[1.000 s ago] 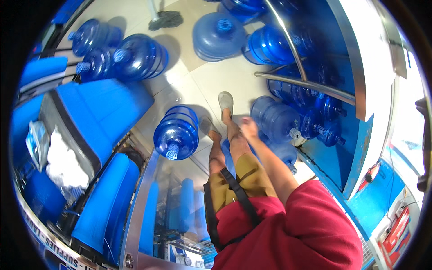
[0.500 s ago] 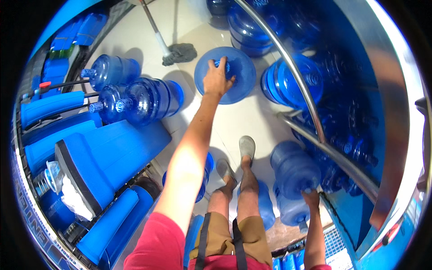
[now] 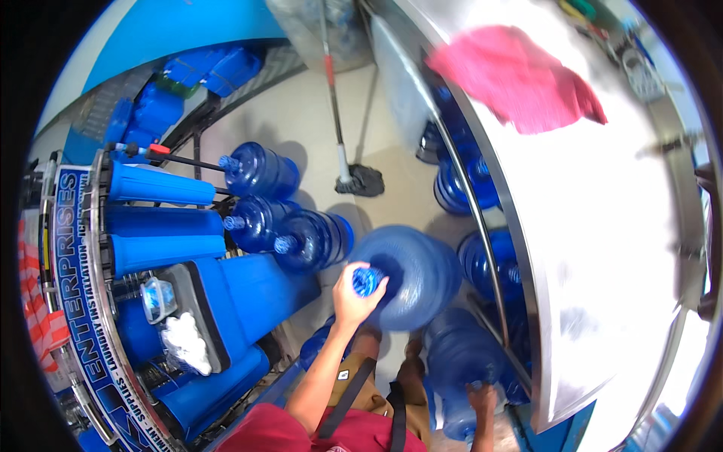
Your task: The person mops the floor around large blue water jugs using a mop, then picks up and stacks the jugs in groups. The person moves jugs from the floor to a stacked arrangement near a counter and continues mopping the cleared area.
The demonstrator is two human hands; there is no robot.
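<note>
My left hand (image 3: 352,303) is closed around the blue-capped neck of a large blue water jug (image 3: 414,271). That jug is tilted, with its neck toward me and its broad round body in front of my legs. Its underside is hidden, so I cannot tell if it touches the floor. Lower right, my right hand (image 3: 482,398) is closed at the neck of another blue water jug (image 3: 459,348), which lies tilted with its mouth toward me. The fingers there are partly hidden. Under it shows one more water jug (image 3: 456,414).
Several blue jugs (image 3: 315,237) lie on the tiled floor at left, beside blue filter housings (image 3: 162,184). A mop (image 3: 361,181) stands farther off. At right, a metal rail (image 3: 473,196) runs along a shiny counter (image 3: 557,248) bearing a red cloth (image 3: 520,79).
The left-hand jug, upright on the floor farther away before, has come toward me and tilted. My right hand stays at its jug's neck. The view has shifted, bringing in the counter.
</note>
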